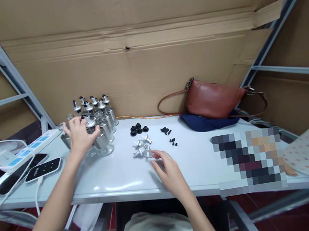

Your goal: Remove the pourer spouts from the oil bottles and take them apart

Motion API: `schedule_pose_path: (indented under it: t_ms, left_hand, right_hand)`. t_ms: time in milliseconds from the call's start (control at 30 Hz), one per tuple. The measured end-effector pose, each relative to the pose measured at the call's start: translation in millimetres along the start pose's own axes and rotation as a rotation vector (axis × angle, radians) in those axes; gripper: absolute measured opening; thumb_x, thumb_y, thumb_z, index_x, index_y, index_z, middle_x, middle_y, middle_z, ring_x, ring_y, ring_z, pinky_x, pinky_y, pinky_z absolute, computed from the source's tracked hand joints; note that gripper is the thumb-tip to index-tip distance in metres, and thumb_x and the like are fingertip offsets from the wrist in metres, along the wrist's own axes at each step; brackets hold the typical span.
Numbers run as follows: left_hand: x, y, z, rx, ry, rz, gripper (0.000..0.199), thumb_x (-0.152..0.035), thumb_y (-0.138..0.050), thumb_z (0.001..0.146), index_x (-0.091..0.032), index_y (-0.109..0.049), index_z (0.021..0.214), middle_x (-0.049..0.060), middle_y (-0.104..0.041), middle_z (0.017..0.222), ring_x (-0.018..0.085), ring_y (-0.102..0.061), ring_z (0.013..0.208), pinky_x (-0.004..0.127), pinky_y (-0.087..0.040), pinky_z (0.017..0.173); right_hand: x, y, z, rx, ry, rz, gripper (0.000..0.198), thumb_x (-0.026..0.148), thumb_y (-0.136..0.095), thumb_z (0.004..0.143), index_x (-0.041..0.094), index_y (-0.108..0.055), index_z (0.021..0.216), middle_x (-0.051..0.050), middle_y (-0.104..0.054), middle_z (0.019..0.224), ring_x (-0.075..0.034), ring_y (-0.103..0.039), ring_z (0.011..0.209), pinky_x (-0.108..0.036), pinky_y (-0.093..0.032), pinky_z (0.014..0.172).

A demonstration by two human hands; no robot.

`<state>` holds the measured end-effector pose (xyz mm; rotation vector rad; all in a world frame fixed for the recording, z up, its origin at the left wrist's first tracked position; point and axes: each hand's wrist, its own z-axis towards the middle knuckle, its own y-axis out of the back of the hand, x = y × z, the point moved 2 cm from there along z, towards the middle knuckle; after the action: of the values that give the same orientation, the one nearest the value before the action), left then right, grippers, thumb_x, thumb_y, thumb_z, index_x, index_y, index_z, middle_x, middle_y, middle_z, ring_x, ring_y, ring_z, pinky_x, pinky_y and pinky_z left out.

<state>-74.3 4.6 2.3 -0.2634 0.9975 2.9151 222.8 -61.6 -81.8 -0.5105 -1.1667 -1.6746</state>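
My left hand (80,137) is curled at the top of a front glass bottle (102,142) with a steel sleeve, its thumb and fingers on either side of the silver pourer (90,122). Exactly where the fingertips press is partly hidden. Over the table, my right hand (167,170) has its thumb and fingers apart, with the fingertips at the round end of a silver pourer spout (147,153). Several more such spouts (139,144) lie in a small heap beside it. Behind the left hand stand several similar bottles (108,117), topped with silver pourers and black tips.
Black round stoppers (136,129), black flat pieces (164,130) and tiny black caps (173,141) lie mid-table. A brown bag (213,98) rests on a dark blue cloth item (199,122). At left are a power strip (32,148), a phone (20,175) and a cabled white device (43,169).
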Motion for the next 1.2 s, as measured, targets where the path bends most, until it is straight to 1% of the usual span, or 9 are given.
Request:
schedule_pose_path:
  t_ms: [133, 300, 467, 600, 667, 867, 967, 1100, 1200]
  left_hand:
    - [4, -4, -2, -0.070, 0.005, -0.027, 0.026, -0.042, -0.055, 0.074, -0.020, -0.053, 0.087, 0.014, -0.055, 0.110, 0.034, -0.044, 0.117, 0.056, -0.016, 0.111]
    - [12, -4, -4, -0.093, -0.007, -0.025, 0.028, -0.044, -0.054, 0.074, -0.019, -0.053, 0.088, 0.013, -0.055, 0.112, 0.033, -0.045, 0.119, 0.054, -0.017, 0.112]
    - [6, 1, -9, -0.143, -0.057, -0.053, 0.031, -0.046, -0.055, 0.077, -0.017, -0.055, 0.088, 0.009, -0.052, 0.116, 0.032, -0.041, 0.125, 0.057, -0.009, 0.112]
    - [-3, 3, -13, -0.179, 0.003, -0.151, 0.029, -0.043, -0.059, 0.075, -0.019, -0.056, 0.090, 0.013, -0.055, 0.113, 0.032, -0.042, 0.123, 0.053, -0.028, 0.106]
    - [-8, 6, -18, -0.197, 0.017, -0.175, 0.028, -0.043, -0.060, 0.076, -0.019, -0.055, 0.091, 0.015, -0.055, 0.113, 0.032, -0.042, 0.122, 0.051, -0.034, 0.102]
    - [-15, 13, -30, -0.208, -0.077, -0.100, 0.024, -0.045, -0.055, 0.082, -0.022, -0.051, 0.088, 0.008, -0.060, 0.101, 0.029, -0.051, 0.115, 0.054, -0.015, 0.114]
    - [-9, 7, -27, -0.185, -0.074, -0.121, 0.026, -0.046, -0.050, 0.083, -0.021, -0.050, 0.088, 0.009, -0.060, 0.095, 0.028, -0.054, 0.105, 0.051, -0.023, 0.112]
    - [0, -5, -18, -0.157, -0.091, -0.151, 0.031, -0.049, -0.047, 0.083, -0.019, -0.049, 0.088, 0.009, -0.059, 0.091, 0.027, -0.056, 0.094, 0.051, -0.022, 0.111]
    - [2, -7, -17, -0.152, -0.103, -0.215, 0.032, -0.049, -0.047, 0.083, -0.018, -0.049, 0.089, 0.010, -0.059, 0.091, 0.026, -0.055, 0.094, 0.050, -0.021, 0.112]
  right_hand:
    - [2, 1, 0, -0.007, 0.005, 0.004, 0.025, 0.024, -0.046, 0.089, 0.021, -0.056, 0.112, -0.008, -0.062, 0.101, -0.021, -0.059, 0.097, -0.038, -0.050, 0.086]
    - [0, 1, 0, -0.016, 0.015, 0.004, 0.025, 0.024, -0.047, 0.088, 0.021, -0.057, 0.111, -0.008, -0.063, 0.099, -0.021, -0.060, 0.094, -0.038, -0.050, 0.085]
    - [-1, 0, 0, -0.002, 0.006, 0.008, 0.026, 0.024, -0.044, 0.090, 0.021, -0.056, 0.113, -0.008, -0.063, 0.099, -0.021, -0.059, 0.095, -0.039, -0.050, 0.086]
    - [-1, 0, 0, 0.000, -0.005, 0.015, 0.028, 0.025, -0.045, 0.090, 0.020, -0.054, 0.115, -0.008, -0.062, 0.101, -0.021, -0.059, 0.096, -0.039, -0.049, 0.088]
    - [-1, 0, 0, -0.001, -0.015, 0.020, 0.029, 0.025, -0.045, 0.089, 0.020, -0.053, 0.116, -0.008, -0.062, 0.101, -0.021, -0.059, 0.097, -0.039, -0.048, 0.088]
    - [-2, -1, 0, -0.018, -0.025, 0.033, 0.031, 0.025, -0.046, 0.089, 0.019, -0.052, 0.118, -0.009, -0.061, 0.102, -0.021, -0.059, 0.098, -0.039, -0.048, 0.089]
    - [-3, 0, 0, -0.018, -0.030, 0.037, 0.031, 0.026, -0.046, 0.089, 0.020, -0.052, 0.119, -0.009, -0.062, 0.102, -0.021, -0.059, 0.098, -0.039, -0.048, 0.089]
    - [-3, -1, 0, -0.017, -0.032, 0.040, 0.031, 0.027, -0.047, 0.088, 0.020, -0.052, 0.118, -0.009, -0.062, 0.102, -0.021, -0.059, 0.097, -0.039, -0.048, 0.089]
    - [-3, -1, 0, -0.005, -0.042, 0.044, 0.032, 0.028, -0.046, 0.089, 0.019, -0.052, 0.119, -0.009, -0.062, 0.102, -0.022, -0.059, 0.098, -0.039, -0.048, 0.089]
